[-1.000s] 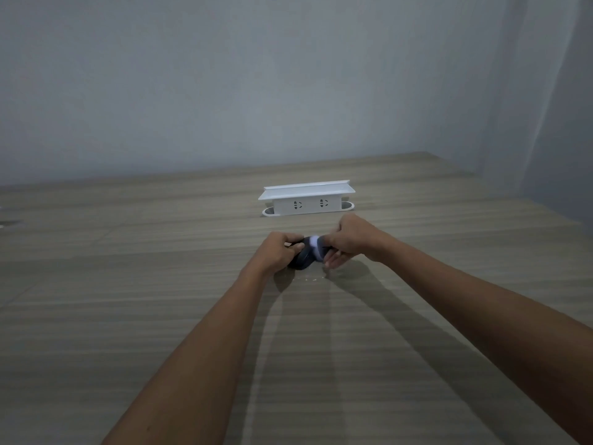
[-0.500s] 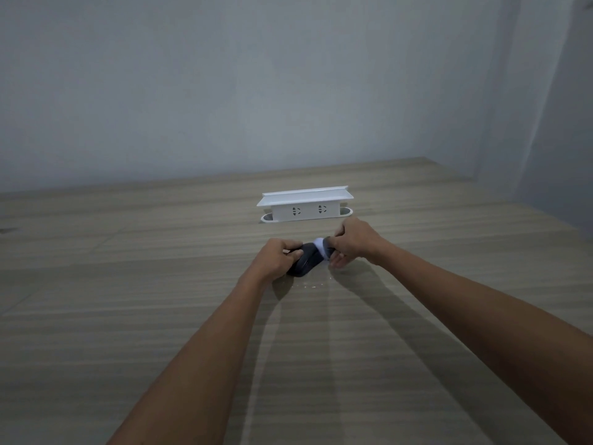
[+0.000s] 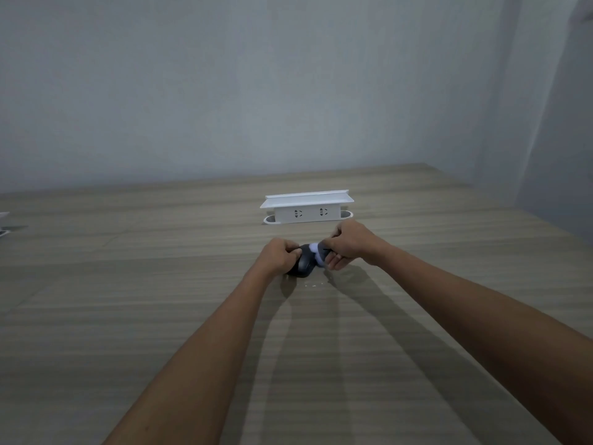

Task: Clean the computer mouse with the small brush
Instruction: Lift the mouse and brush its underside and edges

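A dark computer mouse (image 3: 304, 264) rests on the wooden table (image 3: 160, 316), a little past the middle. My left hand (image 3: 279, 255) grips the mouse's left side and holds it down. My right hand (image 3: 347, 244) is closed around a small brush with a whitish head (image 3: 316, 250), which touches the mouse's right upper end. The brush's handle is almost wholly hidden inside my fingers.
A white pop-up socket box (image 3: 306, 207) with two outlets stands just behind my hands. A pale object (image 3: 4, 224) pokes in at the left edge. The table's right edge runs diagonally at the far right, and a grey wall closes the back.
My hands stay on the mouse and the brush. The brush head has shifted slightly over the mouse's right end, and the view has tilted a little.
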A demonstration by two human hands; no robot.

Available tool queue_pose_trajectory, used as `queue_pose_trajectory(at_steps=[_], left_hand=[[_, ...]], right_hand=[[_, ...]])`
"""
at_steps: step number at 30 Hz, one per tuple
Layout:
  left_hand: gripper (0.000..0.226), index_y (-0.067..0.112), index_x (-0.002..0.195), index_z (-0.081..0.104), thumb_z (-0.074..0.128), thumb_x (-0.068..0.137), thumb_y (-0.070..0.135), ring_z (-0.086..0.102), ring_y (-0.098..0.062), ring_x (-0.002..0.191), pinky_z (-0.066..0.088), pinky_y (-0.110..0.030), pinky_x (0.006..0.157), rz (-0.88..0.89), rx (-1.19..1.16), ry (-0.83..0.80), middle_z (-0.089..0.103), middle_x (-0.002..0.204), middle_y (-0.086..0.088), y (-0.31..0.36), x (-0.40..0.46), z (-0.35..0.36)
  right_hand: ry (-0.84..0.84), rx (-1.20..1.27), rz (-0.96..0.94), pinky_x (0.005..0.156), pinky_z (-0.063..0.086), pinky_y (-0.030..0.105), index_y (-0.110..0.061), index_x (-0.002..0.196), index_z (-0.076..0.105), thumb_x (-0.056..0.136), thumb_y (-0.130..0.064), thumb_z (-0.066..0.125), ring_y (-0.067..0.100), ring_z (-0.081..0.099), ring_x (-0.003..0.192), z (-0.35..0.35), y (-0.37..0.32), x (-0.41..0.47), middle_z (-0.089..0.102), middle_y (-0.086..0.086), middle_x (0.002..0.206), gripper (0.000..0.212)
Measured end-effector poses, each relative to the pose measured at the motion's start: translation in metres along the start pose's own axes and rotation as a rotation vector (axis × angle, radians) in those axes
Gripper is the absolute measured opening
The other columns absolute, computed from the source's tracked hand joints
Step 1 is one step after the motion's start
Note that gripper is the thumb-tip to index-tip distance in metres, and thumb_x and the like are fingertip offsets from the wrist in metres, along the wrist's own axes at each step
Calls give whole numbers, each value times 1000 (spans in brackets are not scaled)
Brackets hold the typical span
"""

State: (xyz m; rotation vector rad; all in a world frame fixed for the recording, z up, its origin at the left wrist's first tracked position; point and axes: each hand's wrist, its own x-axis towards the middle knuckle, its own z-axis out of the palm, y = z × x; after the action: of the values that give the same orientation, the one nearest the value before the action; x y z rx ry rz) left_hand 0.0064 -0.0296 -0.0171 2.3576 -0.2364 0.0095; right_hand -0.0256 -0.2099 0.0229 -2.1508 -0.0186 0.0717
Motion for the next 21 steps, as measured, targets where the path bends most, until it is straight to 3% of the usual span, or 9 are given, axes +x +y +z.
queue_pose_trajectory(at_steps=[2, 5, 8, 10, 16, 21], left_hand=[[26, 2, 105, 74, 51, 97, 13, 56, -22, 83, 42, -28, 76, -25, -31, 17, 66, 89, -10, 1, -1, -3], [25, 2, 106, 74, 53, 95, 9, 61, -23, 89, 51, -32, 88, -68, -117, 23, 69, 93, -12, 2, -1, -7], [23, -1, 109, 72, 55, 93, 5, 67, -29, 95, 55, -44, 96, -92, -177, 0, 72, 105, -23, 6, -1, -11], [24, 0, 110, 71, 56, 91, 0, 66, -28, 91, 55, -43, 94, -91, -150, -34, 71, 108, -27, 10, -2, -15], [41, 10, 128, 63, 67, 88, 3, 63, -25, 113, 50, -32, 95, 66, 246, -150, 64, 127, -12, 15, 9, -37], [69, 28, 142, 50, 72, 82, 4, 47, -18, 135, 43, -41, 110, 214, 531, -365, 49, 147, 0, 12, 34, -45]], right_hand=[[14, -8, -18, 61, 64, 37, 2, 67, 67, 88, -2, 57, 28, 72, 56, 1, 0, 1, 72, 22, 67, 23], [31, -39, -49, 53, 60, 29, -2, 70, 63, 91, -2, 56, 26, 70, 55, 1, 1, 3, 73, 23, 71, 22], [33, -61, -76, 55, 60, 29, -3, 72, 61, 93, -3, 55, 22, 68, 54, 0, 1, 7, 72, 21, 72, 22], [36, -71, -80, 55, 60, 28, -2, 76, 60, 96, -4, 54, 23, 68, 55, -2, 1, 10, 73, 24, 78, 20], [89, -167, -81, 44, 50, 22, 3, 99, 63, 98, -7, 52, 21, 67, 53, -10, 10, 19, 76, 24, 86, 15], [101, -190, -72, 42, 49, 20, 3, 99, 65, 95, -11, 56, 18, 70, 50, -21, 24, 23, 76, 19, 79, 16]])
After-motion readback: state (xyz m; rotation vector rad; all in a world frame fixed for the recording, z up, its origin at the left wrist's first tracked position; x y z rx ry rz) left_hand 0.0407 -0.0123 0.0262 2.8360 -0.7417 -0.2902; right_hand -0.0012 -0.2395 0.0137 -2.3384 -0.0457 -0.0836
